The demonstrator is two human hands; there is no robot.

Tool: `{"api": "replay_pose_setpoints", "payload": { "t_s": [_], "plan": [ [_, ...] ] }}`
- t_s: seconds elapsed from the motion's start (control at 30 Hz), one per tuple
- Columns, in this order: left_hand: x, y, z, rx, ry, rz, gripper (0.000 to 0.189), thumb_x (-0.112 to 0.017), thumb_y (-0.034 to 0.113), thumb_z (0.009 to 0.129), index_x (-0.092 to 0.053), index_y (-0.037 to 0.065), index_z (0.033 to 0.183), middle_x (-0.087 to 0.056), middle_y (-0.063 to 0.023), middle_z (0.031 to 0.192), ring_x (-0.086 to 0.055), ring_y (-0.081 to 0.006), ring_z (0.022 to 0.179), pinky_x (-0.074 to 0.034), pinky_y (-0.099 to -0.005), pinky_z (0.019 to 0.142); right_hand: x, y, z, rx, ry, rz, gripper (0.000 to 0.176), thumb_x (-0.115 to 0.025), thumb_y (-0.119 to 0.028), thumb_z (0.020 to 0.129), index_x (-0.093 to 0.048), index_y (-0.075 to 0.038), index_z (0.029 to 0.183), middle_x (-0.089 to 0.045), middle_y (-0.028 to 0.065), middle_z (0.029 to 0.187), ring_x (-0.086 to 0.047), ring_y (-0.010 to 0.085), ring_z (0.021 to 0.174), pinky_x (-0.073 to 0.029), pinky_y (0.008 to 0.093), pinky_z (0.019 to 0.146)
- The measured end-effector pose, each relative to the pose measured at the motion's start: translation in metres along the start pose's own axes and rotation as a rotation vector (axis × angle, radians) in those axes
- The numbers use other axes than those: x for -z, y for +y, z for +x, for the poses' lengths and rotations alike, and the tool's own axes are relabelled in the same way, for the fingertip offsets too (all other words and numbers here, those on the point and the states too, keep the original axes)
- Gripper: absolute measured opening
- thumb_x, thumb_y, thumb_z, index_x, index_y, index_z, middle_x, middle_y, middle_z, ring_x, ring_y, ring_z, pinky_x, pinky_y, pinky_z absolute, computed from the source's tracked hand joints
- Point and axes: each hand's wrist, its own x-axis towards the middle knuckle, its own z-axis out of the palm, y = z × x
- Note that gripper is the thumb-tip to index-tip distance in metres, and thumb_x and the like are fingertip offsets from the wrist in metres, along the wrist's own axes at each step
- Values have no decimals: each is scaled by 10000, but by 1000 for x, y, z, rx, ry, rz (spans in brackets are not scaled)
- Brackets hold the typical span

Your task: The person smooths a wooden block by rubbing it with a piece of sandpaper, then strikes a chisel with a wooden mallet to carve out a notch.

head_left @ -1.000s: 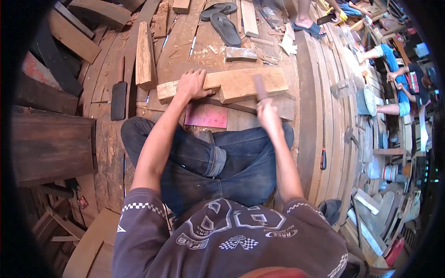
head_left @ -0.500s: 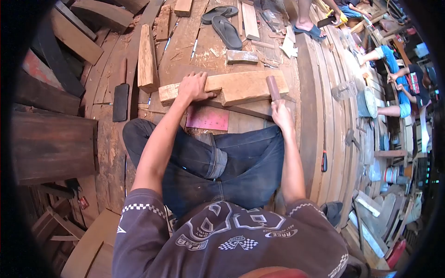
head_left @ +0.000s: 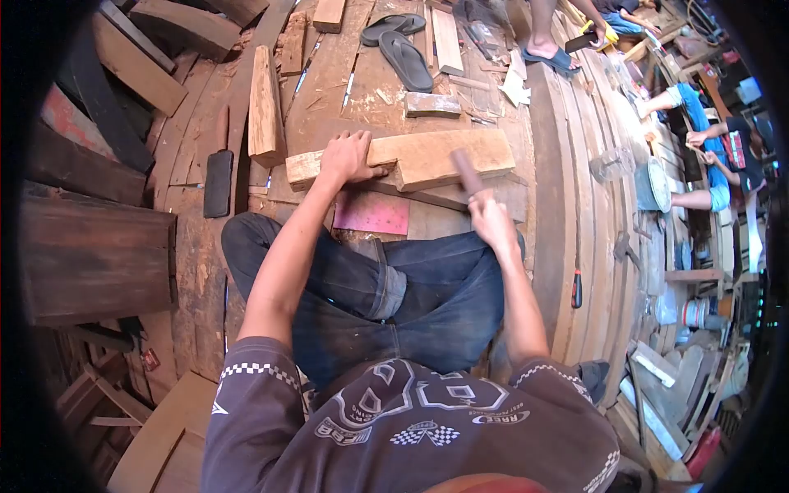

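In the head view, at centre frame, the wooden workpiece [head_left: 448, 154] lies flat on the plank floor [head_left: 329, 74], directly ahead of the person's crossed legs in dark jeans [head_left: 386, 287]. The left hand [head_left: 349, 158] is spread open, palm down, with its fingers resting on the left part of the workpiece; it grips nothing. The right hand [head_left: 491, 220] is closed in a fist around the lower end of a brown tool [head_left: 467, 171], which is blurred; the tool's upper end overlaps the near edge of the workpiece, and contact cannot be confirmed. A pink sheet [head_left: 371, 214] lies on the floor between the workpiece and the knees. Just above the workpiece sits a small wood block [head_left: 431, 104]. To the upper left, a thick plank [head_left: 265, 107] stands on edge, and a dark flat object [head_left: 218, 172] lies left of it. A pair of sandals [head_left: 399, 41] rests at top centre. At the upper right, another person's foot [head_left: 546, 48] stands on the boards. A red-handled screwdriver [head_left: 575, 289] lies at right centre, well apart from both hands
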Motion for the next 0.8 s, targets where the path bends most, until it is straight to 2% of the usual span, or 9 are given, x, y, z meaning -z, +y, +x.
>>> {"api": "replay_pose_setpoints", "payload": {
  "t_s": [0.03, 0.13, 0.17, 0.23, 0.27, 0.43, 0.5, 0.7, 0.8],
  "plan": [
    [2, 2, -1, 13, -9, 2, 806, -795, 647, 687, -589, 57, 1195, -659, -126, 1219, -607, -359, 1164, -501, -470, 978, -7, 3, 6, -56, 129, 34, 458, -509, -363, 994, -574, 51, 1178, -687, 327, 844, -697, 489, 846, -572, 549, 758],
    [4, 0, 0, 8, 9, 5, 803, -793, 652, 683, -587, 56, 1182, -662, -134, 1211, -612, -367, 1151, -507, -477, 959, -34, -10, -15, 164, 56, 2, 407, -511, -335, 992, -554, 56, 1092, -668, 340, 780, -702, 477, 811, -569, 565, 739],
    [1, -1, 0, -2, 19, 2, 799, -789, 657, 682, -585, 54, 1164, -665, -140, 1200, -616, -374, 1137, -508, -481, 948, -27, -17, -21, 223, 36, 28, 442, -542, -345, 979, -572, 57, 1158, -677, 331, 792, -708, 468, 804, -573, 560, 732],
    [2, -1, -1, -3, 19, 5, 800, -789, 660, 680, -591, 53, 1163, -666, -137, 1206, -617, -373, 1136, -515, -477, 933, -11, -3, -4, 122, 24, -71, 442, -567, -347, 968, -590, 46, 1167, -684, 321, 803, -706, 472, 818, -577, 549, 735],
    [1, -1, -1, -2, 18, 2, 800, -789, 660, 680, -593, 52, 1161, -667, -136, 1205, -618, -373, 1135, -517, -476, 929, -8, -1, 5, -33, 149, -8, 408, -589, -345, 958, -611, 20, 1140, -689, 321, 828, -703, 480, 835, -577, 549, 745],
    [0, -2, -1, -12, 39, 5, 805, -786, 666, 676, -602, 47, 1157, -670, -140, 1199, -618, -370, 1135, -518, -471, 937, -16, -27, -27, 116, 29, -23, 355, -579, -368, 968, -548, -56, 1133, -700, 299, 857, -692, 496, 849, -553, 582, 777],
    [-2, -4, 0, -14, 34, 1, 808, -778, 673, 679, -606, 46, 1158, -671, -143, 1198, -619, -371, 1132, -514, -470, 949, 2, -32, -28, 61, 46, -71, 366, -584, -377, 967, -580, -44, 1120, -701, 295, 866, -682, 506, 856, -542, 590, 789],
    [-1, -2, 6, 9, -16, -22, 906, -734, 725, 686, -600, 22, 1243, -650, -171, 1275, -592, -371, 1211, -482, -478, 1015, -18, 33, 1, 24, 347, 183, 559, -636, -429, 944, -636, 51, 1231, -675, 343, 1047, -662, 476, 1038, -533, 502, 889],
    [6, 5, 8, 12, -26, -24, 878, -769, 690, 673, -596, 22, 1216, -658, -169, 1257, -607, -369, 1189, -480, -477, 1013, 14, 28, 5, 12, 548, 500, 507, -596, -365, 987, -620, 86, 1217, -684, 331, 995, -670, 483, 971, -526, 483, 840]
  ]
}}
